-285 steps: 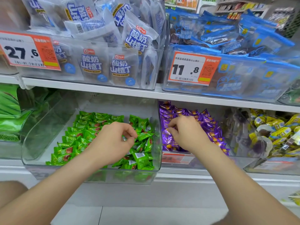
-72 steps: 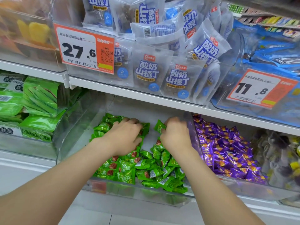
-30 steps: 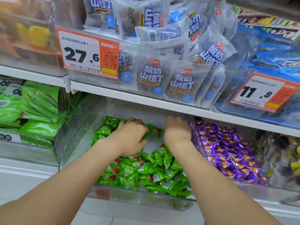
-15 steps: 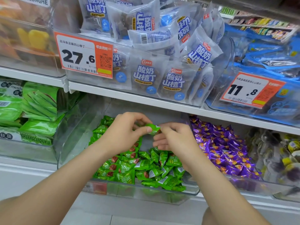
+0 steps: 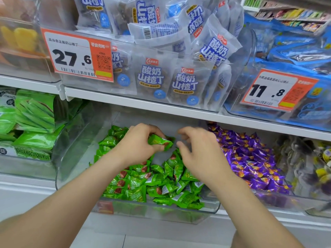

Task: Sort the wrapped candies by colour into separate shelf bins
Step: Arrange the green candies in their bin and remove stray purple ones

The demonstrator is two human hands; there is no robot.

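Note:
A clear bin (image 5: 75, 158) on the lower shelf holds a heap of green wrapped candies (image 5: 157, 183). Just right of it, another clear bin (image 5: 279, 203) is filled with purple wrapped candies (image 5: 250, 158). My left hand (image 5: 136, 142) hovers over the green bin and pinches one green candy (image 5: 161, 141) between thumb and fingers. My right hand (image 5: 198, 151) is a short way to the right of that candy, its fingers loosely spread and holding nothing.
Above, a shelf edge (image 5: 161, 106) carries bins of white-and-blue snack packs (image 5: 152, 77) and blue packs (image 5: 295, 51), with price tags 27.6 (image 5: 77, 58) and 11.8 (image 5: 274, 90). Green packets (image 5: 32, 119) fill the bin on the left; mixed yellow sweets (image 5: 320, 161) lie far right.
My right hand has let go of the green candy and drawn slightly right with fingers spread. My left hand still holds the candy. The view has shifted a little.

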